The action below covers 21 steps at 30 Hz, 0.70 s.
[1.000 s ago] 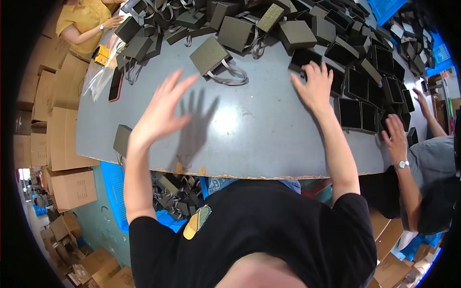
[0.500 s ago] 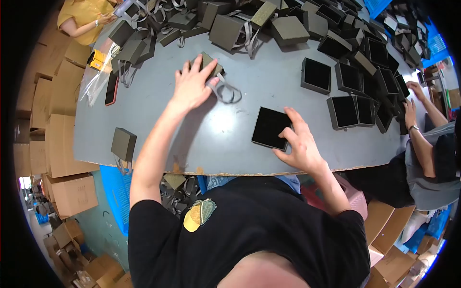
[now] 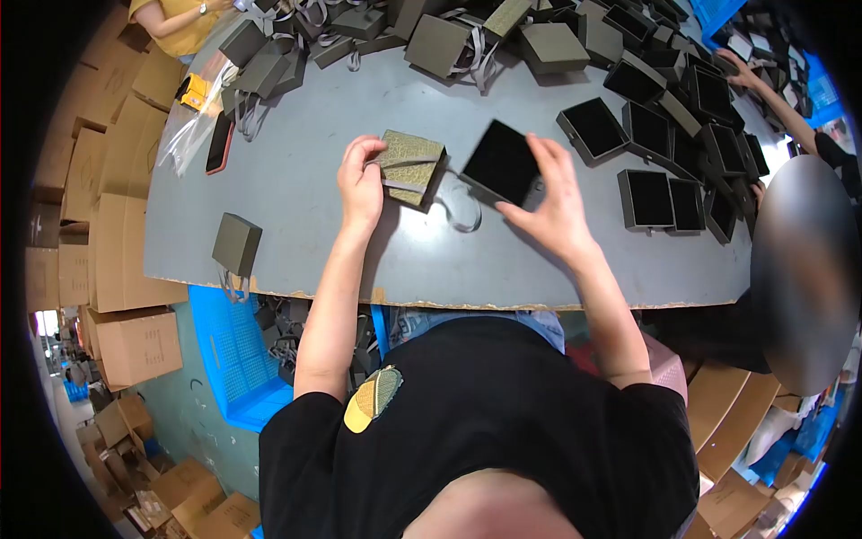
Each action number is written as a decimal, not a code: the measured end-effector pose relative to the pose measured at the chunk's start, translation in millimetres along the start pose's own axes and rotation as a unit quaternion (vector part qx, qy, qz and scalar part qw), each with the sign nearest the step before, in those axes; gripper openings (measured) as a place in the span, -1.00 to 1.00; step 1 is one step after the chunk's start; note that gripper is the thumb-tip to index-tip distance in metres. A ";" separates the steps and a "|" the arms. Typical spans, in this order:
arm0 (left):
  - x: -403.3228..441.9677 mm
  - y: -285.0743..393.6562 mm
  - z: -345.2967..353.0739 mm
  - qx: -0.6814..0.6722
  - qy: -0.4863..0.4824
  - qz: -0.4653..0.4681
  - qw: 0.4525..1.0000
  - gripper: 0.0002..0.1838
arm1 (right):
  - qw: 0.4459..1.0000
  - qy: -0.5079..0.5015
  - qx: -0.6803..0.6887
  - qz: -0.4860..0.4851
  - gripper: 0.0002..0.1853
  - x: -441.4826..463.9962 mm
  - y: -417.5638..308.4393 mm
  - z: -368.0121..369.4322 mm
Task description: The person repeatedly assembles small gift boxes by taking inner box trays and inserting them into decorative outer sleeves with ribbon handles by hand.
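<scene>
My left hand [image 3: 361, 187] is closed on the left edge of a gold-patterned box [image 3: 409, 151] with dark sides. A grey ribbon [image 3: 415, 163] runs over the box's face, and a loop of it trails onto the table at the right. My right hand [image 3: 558, 205] grips the right side of a black-lined open box tray [image 3: 503, 162], thumb at the lower edge and fingers along the upper side. The tray is tilted, close to the box's right side with a small gap between them.
Several black open trays [image 3: 646, 199] lie at the right. Dark boxes with ribbons [image 3: 437, 45] are heaped along the back. A lone dark box [image 3: 237, 244] and a phone [image 3: 219, 144] lie at the left. A co-worker's arm [image 3: 774, 101] reaches over the right-hand pile.
My left hand has brought the box nearer and turned its gold face up. My right hand has moved the tray up beside it. The co-worker's arm now reaches farther back.
</scene>
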<state>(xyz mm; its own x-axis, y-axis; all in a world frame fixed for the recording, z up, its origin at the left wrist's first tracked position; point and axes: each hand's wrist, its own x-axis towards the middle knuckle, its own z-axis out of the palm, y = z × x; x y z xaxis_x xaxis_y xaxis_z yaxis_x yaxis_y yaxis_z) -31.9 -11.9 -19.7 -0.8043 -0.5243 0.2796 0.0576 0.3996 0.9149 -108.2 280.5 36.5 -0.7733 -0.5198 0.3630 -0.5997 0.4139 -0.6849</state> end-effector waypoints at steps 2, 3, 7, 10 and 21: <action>-1.0 8.3 13.8 0.012 0.023 0.047 0.999 -0.49 | 0.999 -0.039 -0.005 0.005 0.01 0.1 0.9 20.0; 0.0 12.1 17.7 0.018 0.035 0.070 0.997 -0.45 | 0.999 -0.053 0.003 -0.003 0.01 0.0 0.3 27.2; 1.1 10.7 8.1 0.031 -0.055 0.035 0.997 -0.41 | 0.998 -0.063 -0.007 -0.006 -0.02 0.6 -2.2 41.9; 1.3 12.8 9.1 0.038 -0.049 0.038 0.997 -0.43 | 0.994 -0.101 -0.031 -0.019 -0.04 4.5 -7.9 37.0; -19.3 23.5 8.7 0.094 -0.050 0.063 0.992 -0.51 | 0.984 -0.162 0.058 -0.044 -0.02 10.5 -5.6 46.2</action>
<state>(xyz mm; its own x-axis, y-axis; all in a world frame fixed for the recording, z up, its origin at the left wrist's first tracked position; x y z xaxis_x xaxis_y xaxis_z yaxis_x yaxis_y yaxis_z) -20.1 14.2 -6.1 -0.8529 -0.3872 0.3503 0.0589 0.5952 0.8014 -103.5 238.2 15.0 -0.6024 -0.7681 0.2171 -0.6197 0.2786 -0.7337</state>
